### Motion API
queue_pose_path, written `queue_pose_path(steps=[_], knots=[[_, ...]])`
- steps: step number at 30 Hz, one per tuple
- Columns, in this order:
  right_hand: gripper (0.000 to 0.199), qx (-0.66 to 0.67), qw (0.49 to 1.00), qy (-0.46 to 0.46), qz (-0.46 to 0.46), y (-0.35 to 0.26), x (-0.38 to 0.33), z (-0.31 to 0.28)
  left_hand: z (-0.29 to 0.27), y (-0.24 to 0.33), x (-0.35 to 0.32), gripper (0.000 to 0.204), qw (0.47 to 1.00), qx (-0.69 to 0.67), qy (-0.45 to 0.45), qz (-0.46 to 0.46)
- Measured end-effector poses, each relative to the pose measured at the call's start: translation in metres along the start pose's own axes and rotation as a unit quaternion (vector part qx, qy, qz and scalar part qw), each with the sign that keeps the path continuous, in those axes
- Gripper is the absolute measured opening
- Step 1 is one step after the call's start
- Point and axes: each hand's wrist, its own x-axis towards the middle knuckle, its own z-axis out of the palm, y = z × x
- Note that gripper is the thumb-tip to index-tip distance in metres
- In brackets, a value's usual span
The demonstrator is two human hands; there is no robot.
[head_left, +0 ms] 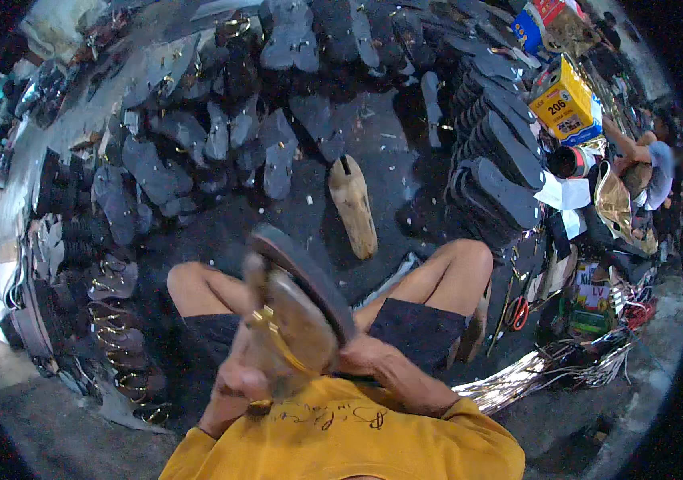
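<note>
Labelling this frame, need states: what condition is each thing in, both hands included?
Tan sandal with gold strap: held up over the lap, tilted, dark sole edge facing right.
Left hand: closed on the sandal's lower end.
Right hand: gripping the sandal's right edge.
Wooden foot-shaped last: lying flat on the floor, untouched.
Dark flat soles: stacked on edge in a row.
Red-handled scissors: lying on the floor, apart from both hands.

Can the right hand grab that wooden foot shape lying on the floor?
Probably not right now. The right hand is busy gripping the sandal with the left hand, and the wooden foot shape lies beyond the knees, though nothing blocks the path.
</note>
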Motion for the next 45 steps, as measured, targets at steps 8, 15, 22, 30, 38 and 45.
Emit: queue_pose_path(steps=[8,15,22,30,38,45], knots=[[0.039,0.006,0.933,0.249,-0.258,-0.062,0.011,0.057,-0.029,-0.002,0.073,0.09,0.942,0.33,0.065,-0.005],[0.145,-0.334,0.877,0.149,-0.312,-0.119,-0.003,0.086,-0.007,-0.002,0.076,0.057,0.876,0.477,0.059,0.034],[0.135,-0.02,0.985,0.046,-0.164,-0.127,-0.032,0.102,-0.012,0.015,0.048,0.033,0.746,0.647,-0.015,0.16],[0.126,-0.043,0.967,0.084,-0.238,-0.121,-0.044,0.14,-0.084,-0.006,0.024,0.039,0.988,0.132,-0.005,-0.086],[0.139,-0.265,0.924,-0.012,-0.275,-0.131,-0.012,0.114,-0.075,-0.032,0.087,0.062,0.978,0.031,-0.119,-0.166],[0.131,-0.492,0.775,0.136,-0.371,-0.127,0.007,0.095,-0.007,-0.011,0.103,0.081,0.966,0.256,-0.029,-0.034]])
